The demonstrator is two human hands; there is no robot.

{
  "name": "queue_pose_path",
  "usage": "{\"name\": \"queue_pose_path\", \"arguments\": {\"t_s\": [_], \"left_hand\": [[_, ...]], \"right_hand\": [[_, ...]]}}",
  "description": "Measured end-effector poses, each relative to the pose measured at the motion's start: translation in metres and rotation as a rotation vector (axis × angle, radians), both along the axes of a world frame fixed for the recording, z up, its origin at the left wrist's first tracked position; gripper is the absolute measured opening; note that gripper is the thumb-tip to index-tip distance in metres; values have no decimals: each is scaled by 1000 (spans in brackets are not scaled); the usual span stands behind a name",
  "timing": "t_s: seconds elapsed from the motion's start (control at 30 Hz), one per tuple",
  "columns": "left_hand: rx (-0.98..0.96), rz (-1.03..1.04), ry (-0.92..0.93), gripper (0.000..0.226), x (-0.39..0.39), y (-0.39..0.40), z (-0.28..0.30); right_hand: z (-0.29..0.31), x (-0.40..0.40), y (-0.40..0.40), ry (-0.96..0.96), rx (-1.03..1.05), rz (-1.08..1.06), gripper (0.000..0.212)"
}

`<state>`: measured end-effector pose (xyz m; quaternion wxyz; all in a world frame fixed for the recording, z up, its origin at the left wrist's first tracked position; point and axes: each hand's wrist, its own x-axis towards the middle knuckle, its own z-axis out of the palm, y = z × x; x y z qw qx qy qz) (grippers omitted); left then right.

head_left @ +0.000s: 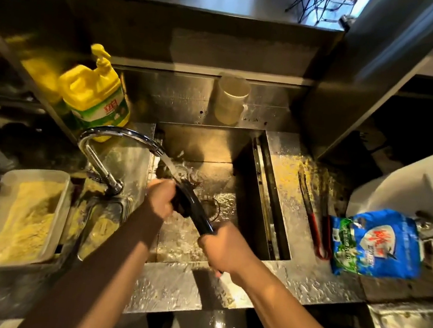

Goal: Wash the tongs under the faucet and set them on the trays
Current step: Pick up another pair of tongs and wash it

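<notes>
The landmark here is the chrome faucet (118,148), which stands at the left edge of the steel sink (264,186) and curves over it. Its stream falls on the far end of the black tongs (194,209), which are held low inside the basin, just to the right of and below the spout. The right hand (222,250) grips the near end of the handle with curled fingers, and the left hand (161,198) is closed around the middle part, close to the water. I think the two-hand hold has a reason — one hand keeps the tool steady and angled down so the water runs off the tip, the other rubs the dirty part. The working end is blurred by the splashing, so I cannot tell if the tongs are open or closed.

Far right of the faucet, on the wet counter beyond the sink, lies one more pair of tongs with red handles (316,232), next to one blue bag (377,244). Behind the faucet stands one yellow detergent bottle (97,90), and to the right of it, on the back ledge, one plastic cup (230,99). In front and left of the faucet is one white tray with yellow crumbs (18,216) — a second metal one (104,220) seems to lie beside it. Washing looks not yet finished; the placing step is still to do.
</notes>
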<state>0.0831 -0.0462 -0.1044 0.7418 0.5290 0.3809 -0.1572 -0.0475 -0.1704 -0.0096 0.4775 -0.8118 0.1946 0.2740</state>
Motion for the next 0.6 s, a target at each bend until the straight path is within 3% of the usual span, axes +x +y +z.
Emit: {"name": "queue_pose_path", "arguments": {"t_s": [0.17, 0.3, 0.37, 0.43, 0.6], "left_hand": [[-19, 203, -19, 43, 3, 17, -2], [-254, 149, 5, 41, -9, 23, 0], [-375, 112, -58, 35, -16, 24, 5], [-487, 65, -124, 45, -23, 24, 6], [-639, -8, -131, 66, -29, 24, 14]], "right_hand": [[-3, -15, -36, 71, 69, -167, 52], [-7, -2, -44, -28, -12, -130, 37], [-6, 5, -42, -8, 35, -170, 43], [-4, 8, -38, 2, 60, -185, 52], [-1, 13, -22, -139, -264, 55, 40]]}}
